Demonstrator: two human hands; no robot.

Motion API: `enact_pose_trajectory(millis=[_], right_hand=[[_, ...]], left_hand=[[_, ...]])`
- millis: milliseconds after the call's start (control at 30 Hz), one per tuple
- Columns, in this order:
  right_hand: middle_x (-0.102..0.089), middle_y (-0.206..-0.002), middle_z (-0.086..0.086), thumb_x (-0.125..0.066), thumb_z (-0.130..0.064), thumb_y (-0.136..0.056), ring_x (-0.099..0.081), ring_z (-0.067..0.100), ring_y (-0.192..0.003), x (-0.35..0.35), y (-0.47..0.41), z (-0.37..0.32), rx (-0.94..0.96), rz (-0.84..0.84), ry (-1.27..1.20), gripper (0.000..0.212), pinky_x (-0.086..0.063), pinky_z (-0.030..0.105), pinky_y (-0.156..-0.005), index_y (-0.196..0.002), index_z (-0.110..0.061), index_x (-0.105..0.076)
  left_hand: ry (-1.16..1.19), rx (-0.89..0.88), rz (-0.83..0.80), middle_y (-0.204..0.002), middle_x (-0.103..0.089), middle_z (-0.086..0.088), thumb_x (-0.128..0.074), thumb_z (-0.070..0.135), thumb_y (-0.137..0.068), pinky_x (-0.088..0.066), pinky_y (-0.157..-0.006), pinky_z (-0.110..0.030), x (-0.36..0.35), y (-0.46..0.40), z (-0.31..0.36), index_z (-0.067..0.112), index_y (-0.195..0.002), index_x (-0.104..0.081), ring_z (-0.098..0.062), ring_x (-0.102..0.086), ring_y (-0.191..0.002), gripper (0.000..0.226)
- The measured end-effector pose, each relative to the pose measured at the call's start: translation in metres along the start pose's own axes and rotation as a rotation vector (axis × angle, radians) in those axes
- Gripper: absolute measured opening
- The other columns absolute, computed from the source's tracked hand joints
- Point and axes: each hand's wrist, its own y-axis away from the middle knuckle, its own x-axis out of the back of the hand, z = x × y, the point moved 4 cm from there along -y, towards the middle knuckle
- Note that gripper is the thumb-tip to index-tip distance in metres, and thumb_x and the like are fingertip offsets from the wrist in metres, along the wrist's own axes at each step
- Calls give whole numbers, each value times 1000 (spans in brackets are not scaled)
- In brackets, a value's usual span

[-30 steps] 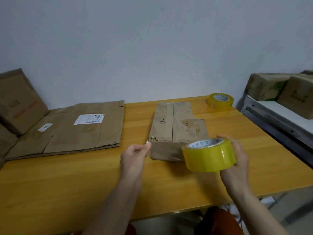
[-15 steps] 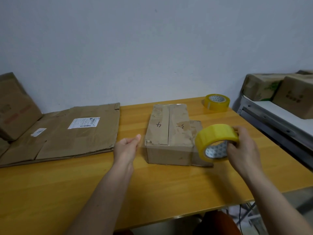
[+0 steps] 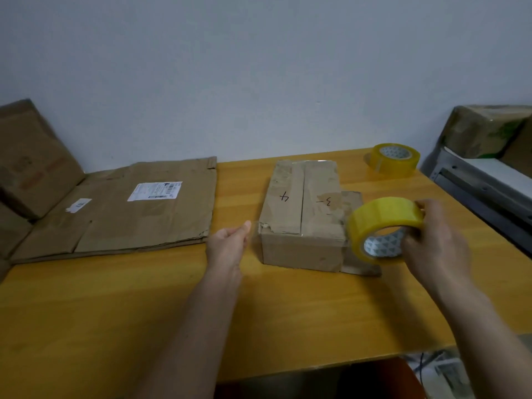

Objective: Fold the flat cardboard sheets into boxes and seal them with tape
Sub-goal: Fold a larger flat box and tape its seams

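Note:
A small folded cardboard box (image 3: 302,214) with its top flaps closed stands in the middle of the wooden table (image 3: 115,312); a loose flap (image 3: 352,198) pokes out on its right. My right hand (image 3: 434,243) grips a yellow tape roll (image 3: 383,226) held on edge at the box's near right corner. Just left of the box's near left corner, my left hand (image 3: 230,241) pinches what looks like the clear free end of the tape, which is faint against the box front.
Flat cardboard sheets (image 3: 138,208) with white labels lie on the table's left, and another brown piece (image 3: 31,159) leans on the wall. A second yellow tape roll (image 3: 393,159) sits at the back right. Wrapped boxes (image 3: 486,131) rest on a grey shelf beyond the right edge.
My right hand has turned the tape roll on edge and carried it right and down to the box's near right corner. My left hand moved slightly left, away from the box.

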Motion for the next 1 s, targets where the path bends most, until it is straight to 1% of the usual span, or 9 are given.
enact_pose_trajectory(millis=[100,200,333,500,567,667,767,867,1000], right_hand=[[-56,-99,21,-53,-1,-85,-54,43,-82,-4,-3,-2,13,-3,31,36,-36,40,-62,-118,-13,-43],[-56,-96,18,-53,-2,-86,-54,42,-84,-9,-7,2,-4,-29,28,33,-39,42,-62,-116,-13,-44],[-51,-86,10,-53,-2,-87,-51,38,-77,-15,-5,9,-34,-46,-16,28,-35,39,-61,-112,-13,-45],[-51,-78,10,-54,-5,-89,-46,32,-67,-15,-1,12,-43,-30,-11,22,-32,36,-56,-107,-11,-43],[-51,-76,9,-54,-7,-90,-47,33,-67,-16,1,11,-47,-56,-20,21,-33,37,-55,-107,-12,-42],[-48,-73,4,-55,-10,-90,-47,32,-67,-24,10,4,-27,-110,-25,24,-31,35,-52,-108,-13,-41],[-45,-82,2,-58,-6,-87,-43,25,-74,-36,19,-6,32,-156,-86,32,-24,33,-54,-112,-11,-40],[-48,-94,-1,-59,0,-83,-49,21,-86,-42,23,-16,101,-216,-299,43,-31,28,-61,-116,-19,-39],[-46,-118,-22,-69,-9,-82,-51,0,-105,-48,32,-26,149,-394,-545,67,-44,14,-78,-129,-41,-34]], left_hand=[[128,134,-43,-70,-55,0,-71,20,-86,-44,-76,-27,-5,-8,-11,12,-75,-59,-11,-50,-64,18],[149,186,-100,-71,-56,0,-67,20,-89,-44,-75,-28,-13,-9,-20,13,-78,-60,-12,-50,-65,14],[-222,-141,-17,-75,-56,-5,-54,27,-97,-46,-65,-35,-16,-6,-17,10,-81,-54,-18,-52,-68,23],[-383,111,-105,-105,-57,-13,-47,43,-98,-51,-63,-34,-18,-10,-23,6,-123,-45,-25,-57,-78,45],[-500,-59,2,-128,-48,-12,-55,33,-96,-47,-76,-32,-13,-10,-13,9,-135,-38,-25,-55,-101,49],[-519,-704,212,-116,-55,-1,-53,2,-90,-45,-91,-38,-7,22,14,12,-126,-52,-20,-52,-107,38],[-773,-1133,71,-103,-67,2,-47,4,-89,-34,-105,-49,-24,55,19,15,-114,-66,-18,-60,-100,33],[-1124,-1049,-55,-126,-59,11,-46,21,-93,-8,-117,-54,-33,54,17,31,-127,-59,-13,-48,-121,38],[-1312,-971,-37,-125,-59,16,-35,36,-96,-2,-115,-55,-37,34,35,38,-123,-60,-14,-37,-123,37]])
